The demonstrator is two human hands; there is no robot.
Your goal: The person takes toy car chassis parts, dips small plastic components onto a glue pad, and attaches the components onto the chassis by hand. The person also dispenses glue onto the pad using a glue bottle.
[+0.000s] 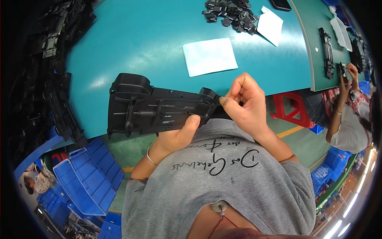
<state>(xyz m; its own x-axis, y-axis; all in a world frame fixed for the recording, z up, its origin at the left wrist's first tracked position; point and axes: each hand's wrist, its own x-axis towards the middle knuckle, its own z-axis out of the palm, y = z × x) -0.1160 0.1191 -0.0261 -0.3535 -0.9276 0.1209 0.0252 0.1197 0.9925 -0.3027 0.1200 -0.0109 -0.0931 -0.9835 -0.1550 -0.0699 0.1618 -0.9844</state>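
Teal surface [131, 51] runs ahead of the person, its near edge partly hidden behind a long black plastic part [163, 109]. From below, the left hand [175, 139] grips this part: its thumb presses over the near side, while the other fingers are out of sight beneath. At the part's right end, the right hand [250, 107] has thumb and forefinger closed in a pinch against the corner; whether they clasp some small piece, I cannot tell. Past the part lies a pale sheet [210, 56], then a pile of small black pieces [232, 16] beside a white sheet [271, 26]. Farther still, the top edge cuts off a dark flat object [281, 4].
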